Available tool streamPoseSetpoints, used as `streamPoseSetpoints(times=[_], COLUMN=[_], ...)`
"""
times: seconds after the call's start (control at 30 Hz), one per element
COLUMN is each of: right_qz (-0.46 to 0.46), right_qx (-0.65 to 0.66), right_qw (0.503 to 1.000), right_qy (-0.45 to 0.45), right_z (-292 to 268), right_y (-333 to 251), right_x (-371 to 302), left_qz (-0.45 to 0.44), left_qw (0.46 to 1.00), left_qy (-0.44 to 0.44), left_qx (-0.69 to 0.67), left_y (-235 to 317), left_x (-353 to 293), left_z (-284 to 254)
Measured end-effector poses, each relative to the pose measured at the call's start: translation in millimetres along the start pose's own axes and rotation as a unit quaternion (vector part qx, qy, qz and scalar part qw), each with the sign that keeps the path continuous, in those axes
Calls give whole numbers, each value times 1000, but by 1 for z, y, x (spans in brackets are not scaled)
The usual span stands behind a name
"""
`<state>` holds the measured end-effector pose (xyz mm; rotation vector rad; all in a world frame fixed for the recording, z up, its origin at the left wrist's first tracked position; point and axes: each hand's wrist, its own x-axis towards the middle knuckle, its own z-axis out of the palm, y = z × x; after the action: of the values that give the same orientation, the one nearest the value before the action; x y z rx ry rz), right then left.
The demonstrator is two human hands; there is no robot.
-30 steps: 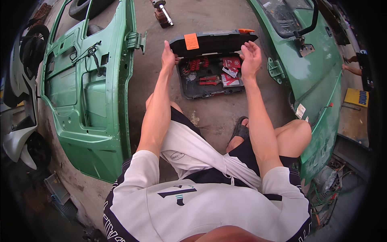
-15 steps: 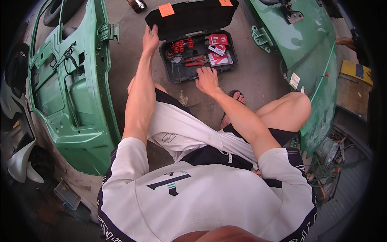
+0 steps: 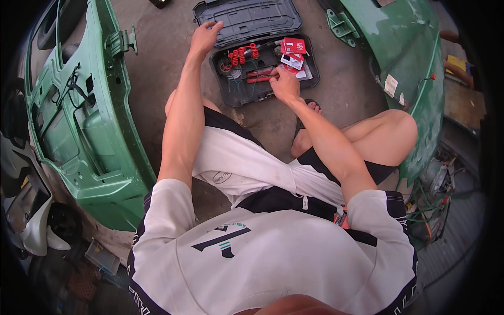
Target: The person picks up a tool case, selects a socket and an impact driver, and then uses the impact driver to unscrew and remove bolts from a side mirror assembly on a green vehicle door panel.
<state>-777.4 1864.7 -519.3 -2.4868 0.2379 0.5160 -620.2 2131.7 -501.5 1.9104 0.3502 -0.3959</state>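
Lid (image 3: 249, 20) has swung further back since half a second ago, and the right hand (image 3: 286, 85) has gone from the case's front rim to the tools inside. Dark case (image 3: 247, 98) sits wide open on the floor (image 3: 170, 37), just ahead of the person's knees. Right fingers are bunched at the right end of a red-handled tool (image 3: 258, 76) lying in the case; from where I stand I can't tell if they grip it or just touch it. Left hand (image 3: 203, 39) is at the lid's left edge, fingers loosely extended, not clenched, nothing in them. Also in the case: red coiled hose (image 3: 242, 54) at back left, red packets (image 3: 294, 45) at back right, a white card (image 3: 292, 62) just in front of those. Green vehicle panels stand either side, left one (image 3: 118, 184) and right one (image 3: 399, 26).
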Motion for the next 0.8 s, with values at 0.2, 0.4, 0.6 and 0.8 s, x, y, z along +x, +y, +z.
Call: streamPoseSetpoints(times=[0.2, 0.4, 0.6, 0.8], right_qz=[-244, -233, -268, -254], right_qx=[19, -143, -226, -173], right_qw=[963, 955, 935, 948], right_qy=[110, 112, 58, 77], right_z=[9, 14, 12, 9], right_y=[-43, -68, -62, -64], right_x=[32, 74, 83, 64], left_qz=[32, 40, 35, 33], left_qw=[992, 992, 990, 998], left_qy=[-101, -89, -80, -57], left_qx=[-69, -77, -107, 22], left_y=[26, 31, 23, 6], left_x=[-19, -22, -11, 4], left_z=[8, 6, 7, 12])
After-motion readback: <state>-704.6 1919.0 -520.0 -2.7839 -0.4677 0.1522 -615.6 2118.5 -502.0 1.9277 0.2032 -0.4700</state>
